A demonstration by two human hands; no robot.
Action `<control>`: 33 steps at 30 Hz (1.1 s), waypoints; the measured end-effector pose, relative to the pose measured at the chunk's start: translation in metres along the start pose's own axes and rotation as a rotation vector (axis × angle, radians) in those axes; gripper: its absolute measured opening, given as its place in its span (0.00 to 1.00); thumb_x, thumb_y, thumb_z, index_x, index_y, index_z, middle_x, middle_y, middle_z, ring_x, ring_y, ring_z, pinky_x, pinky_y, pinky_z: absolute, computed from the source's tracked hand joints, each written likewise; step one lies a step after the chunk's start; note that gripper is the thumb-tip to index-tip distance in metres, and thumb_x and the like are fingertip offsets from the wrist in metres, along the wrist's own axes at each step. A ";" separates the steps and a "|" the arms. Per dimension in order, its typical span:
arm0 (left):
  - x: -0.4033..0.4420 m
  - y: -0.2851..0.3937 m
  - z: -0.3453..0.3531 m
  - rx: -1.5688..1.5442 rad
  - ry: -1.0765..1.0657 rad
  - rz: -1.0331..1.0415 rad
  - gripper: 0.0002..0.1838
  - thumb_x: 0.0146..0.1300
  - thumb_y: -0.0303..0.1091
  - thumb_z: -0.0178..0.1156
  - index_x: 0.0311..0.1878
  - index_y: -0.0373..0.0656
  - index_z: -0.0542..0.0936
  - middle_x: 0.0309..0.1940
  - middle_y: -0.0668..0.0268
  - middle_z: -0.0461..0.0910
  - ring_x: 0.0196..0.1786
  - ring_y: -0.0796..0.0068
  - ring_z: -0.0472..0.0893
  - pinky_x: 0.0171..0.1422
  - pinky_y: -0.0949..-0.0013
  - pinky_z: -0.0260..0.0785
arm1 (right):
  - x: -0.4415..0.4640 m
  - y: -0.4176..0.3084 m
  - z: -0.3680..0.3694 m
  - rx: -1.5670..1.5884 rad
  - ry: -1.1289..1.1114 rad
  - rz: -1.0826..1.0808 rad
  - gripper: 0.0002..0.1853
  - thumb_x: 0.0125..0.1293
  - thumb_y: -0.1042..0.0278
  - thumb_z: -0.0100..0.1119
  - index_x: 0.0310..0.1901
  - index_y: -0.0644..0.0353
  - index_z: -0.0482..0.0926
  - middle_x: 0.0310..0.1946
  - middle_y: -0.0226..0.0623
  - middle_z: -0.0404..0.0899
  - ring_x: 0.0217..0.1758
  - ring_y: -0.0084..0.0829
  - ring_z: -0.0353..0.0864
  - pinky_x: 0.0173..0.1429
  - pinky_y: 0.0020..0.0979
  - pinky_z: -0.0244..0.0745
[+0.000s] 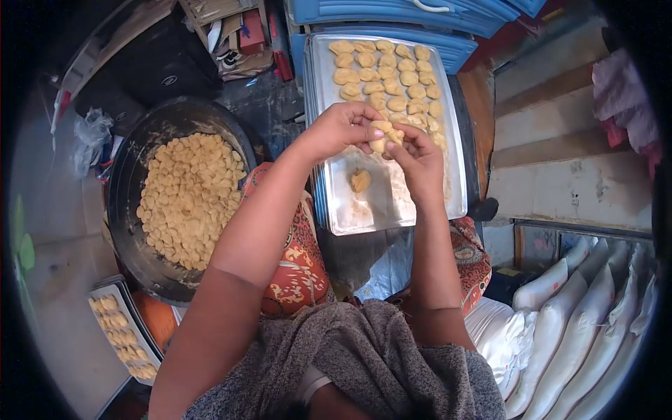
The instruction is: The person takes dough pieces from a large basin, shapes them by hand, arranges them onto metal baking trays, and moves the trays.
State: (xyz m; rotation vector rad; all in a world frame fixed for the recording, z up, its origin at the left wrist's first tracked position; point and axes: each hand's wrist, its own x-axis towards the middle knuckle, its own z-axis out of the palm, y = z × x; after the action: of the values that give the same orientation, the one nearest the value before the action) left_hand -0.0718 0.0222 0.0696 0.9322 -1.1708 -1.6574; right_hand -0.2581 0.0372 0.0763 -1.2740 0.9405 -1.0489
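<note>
Both hands meet over the lower middle of a metal baking tray [343,218]. My left hand [341,129] and my right hand [422,162] pinch a lump of yellowish dough [382,140] between thumbs and fingers. Rows of shaped dough pieces [387,72] fill the tray's far part; my hands hide some of them. One separate dough piece [360,180] lies on the tray's near left, below my left hand. To the left, a large black basin [126,231] holds a heap of small dough pieces [189,196].
Another tray [115,287] with dough pieces stands at the lower left. Blue drawers [392,15] rise behind the main tray. White filled sacks [567,315] are lined up at the lower right. A clear plastic bag [91,136] lies left of the basin.
</note>
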 end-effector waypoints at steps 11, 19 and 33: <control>-0.004 0.012 -0.005 -0.043 0.057 0.047 0.11 0.59 0.26 0.62 0.45 0.33 0.76 0.33 0.62 0.78 0.31 0.74 0.82 0.34 0.77 0.74 | -0.013 0.006 0.000 0.444 0.337 -0.153 0.11 0.61 0.85 0.50 0.45 0.67 0.73 0.44 0.43 0.75 0.44 0.34 0.79 0.43 0.31 0.82; -0.017 0.011 -0.014 -0.023 -0.003 -0.018 0.11 0.57 0.22 0.60 0.44 0.33 0.76 0.33 0.61 0.78 0.29 0.74 0.82 0.35 0.75 0.75 | -0.020 0.035 -0.018 0.569 0.505 -0.289 0.10 0.62 0.84 0.47 0.44 0.62 0.69 0.44 0.40 0.72 0.48 0.34 0.76 0.54 0.35 0.74; -0.106 0.017 -0.030 -0.440 0.297 0.204 0.09 0.60 0.22 0.53 0.44 0.37 0.71 0.45 0.58 0.76 0.48 0.62 0.79 0.48 0.58 0.79 | -0.036 -0.009 0.014 0.595 0.105 -0.102 0.15 0.67 0.73 0.49 0.55 0.58 0.67 0.45 0.39 0.75 0.47 0.29 0.76 0.54 0.38 0.73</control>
State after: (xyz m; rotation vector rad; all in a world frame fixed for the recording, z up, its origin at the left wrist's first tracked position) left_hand -0.0050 0.1099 0.0871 0.7196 -0.6411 -1.4677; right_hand -0.2556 0.0761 0.0858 -0.7809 0.5744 -1.3598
